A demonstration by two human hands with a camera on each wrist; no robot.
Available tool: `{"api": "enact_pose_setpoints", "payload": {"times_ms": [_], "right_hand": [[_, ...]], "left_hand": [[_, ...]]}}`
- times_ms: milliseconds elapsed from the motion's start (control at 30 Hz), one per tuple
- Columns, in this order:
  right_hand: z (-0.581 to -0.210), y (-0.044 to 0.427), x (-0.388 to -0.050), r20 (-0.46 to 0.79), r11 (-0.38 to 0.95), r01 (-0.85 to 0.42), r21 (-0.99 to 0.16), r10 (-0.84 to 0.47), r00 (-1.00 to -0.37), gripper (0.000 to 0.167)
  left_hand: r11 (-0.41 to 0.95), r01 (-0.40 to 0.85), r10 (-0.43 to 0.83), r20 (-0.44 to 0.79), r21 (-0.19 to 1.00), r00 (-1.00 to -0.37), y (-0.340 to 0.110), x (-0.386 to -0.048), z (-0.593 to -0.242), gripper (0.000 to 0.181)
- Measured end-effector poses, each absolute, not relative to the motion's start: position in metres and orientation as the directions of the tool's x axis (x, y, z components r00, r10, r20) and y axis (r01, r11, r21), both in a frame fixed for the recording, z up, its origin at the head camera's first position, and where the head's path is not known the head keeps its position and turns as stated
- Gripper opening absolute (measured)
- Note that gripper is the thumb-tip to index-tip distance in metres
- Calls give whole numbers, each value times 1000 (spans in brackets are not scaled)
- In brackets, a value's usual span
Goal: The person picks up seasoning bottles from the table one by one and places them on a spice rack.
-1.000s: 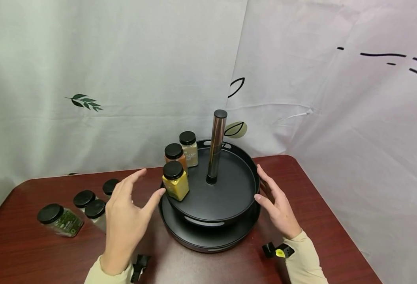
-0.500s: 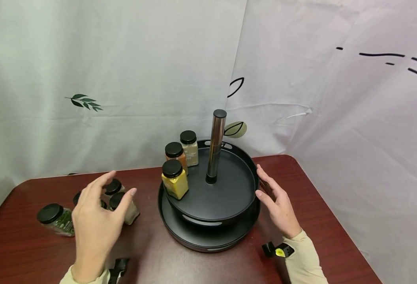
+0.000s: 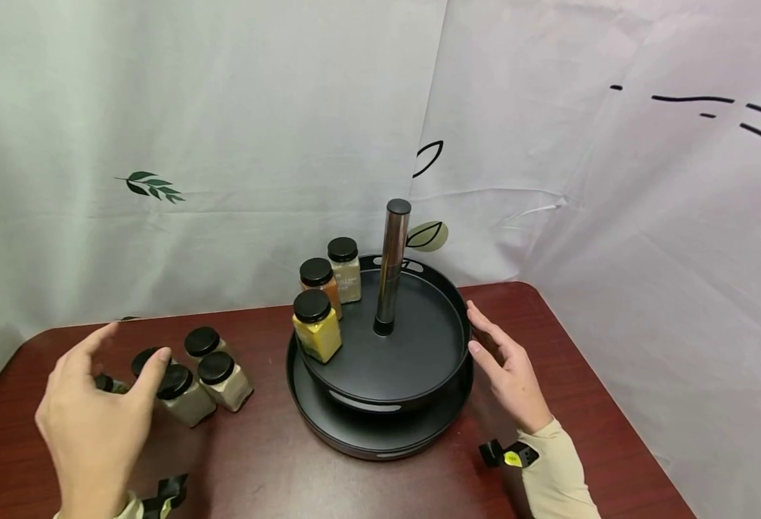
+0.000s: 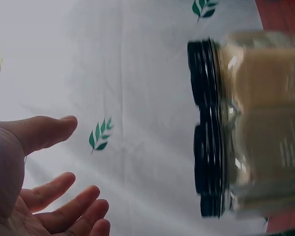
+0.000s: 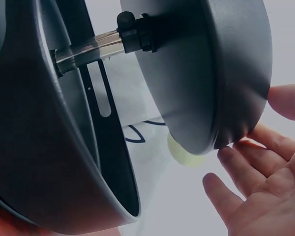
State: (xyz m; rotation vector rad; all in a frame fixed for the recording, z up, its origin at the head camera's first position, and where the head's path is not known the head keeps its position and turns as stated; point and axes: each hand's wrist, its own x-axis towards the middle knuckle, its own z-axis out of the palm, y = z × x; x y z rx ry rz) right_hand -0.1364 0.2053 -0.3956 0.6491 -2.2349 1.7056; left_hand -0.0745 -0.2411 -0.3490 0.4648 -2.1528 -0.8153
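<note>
My left hand [image 3: 95,425] holds nothing, thumb and fingers spread apart, over the table's left side. Just beyond it stand several black-lidded spice jars, among them a pale one [image 3: 230,388] and another pale one [image 3: 192,404]; the hand partly hides a further jar [image 3: 109,383]. In the left wrist view two blurred jars [image 4: 265,73] lie apart from the fingers. My right hand [image 3: 510,375] touches the upper tray [image 3: 413,375] of a black two-tier turntable at its right side, fingers extended along the outer wall. On that tray sit a yellow jar [image 3: 318,337], an orange jar [image 3: 331,292] and a beige jar [image 3: 348,280].
The lower tray [image 3: 380,436] of the turntable rests on the reddish-brown table [image 3: 244,468]. A metal post [image 3: 392,267] rises from the upper tray's middle. White patterned fabric [image 3: 257,144] hangs behind the table and along its right side.
My left hand has moved left, away from the turntable and across the loose jars, uncovering the pale ones. My right hand stays at the tray's rim. The jars on the turntable barely shift.
</note>
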Motion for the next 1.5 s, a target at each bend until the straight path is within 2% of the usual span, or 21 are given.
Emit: {"api": "enact_pose_setpoints", "payload": {"times_ms": [433, 767, 1100, 1500], "right_hand": [[-391, 206, -137, 423, 164, -459, -873, -210, -881, 53], [-391, 207, -136, 426, 149, -463, -874, -226, -876, 55], [-391, 207, -136, 419, 135, -458, -879, -240, -876, 56], [-391, 208, -136, 411, 124, -451, -884, -254, -876, 57]], "left_hand": [[630, -272, -665, 324, 727, -673, -264, -68, -356, 70], [571, -436, -704, 141, 696, -696, -285, -75, -366, 84], [586, -467, -674, 77, 662, -735, -301, -78, -375, 96], [594, -501, -657, 21, 630, -753, -313, -80, -386, 99]]}}
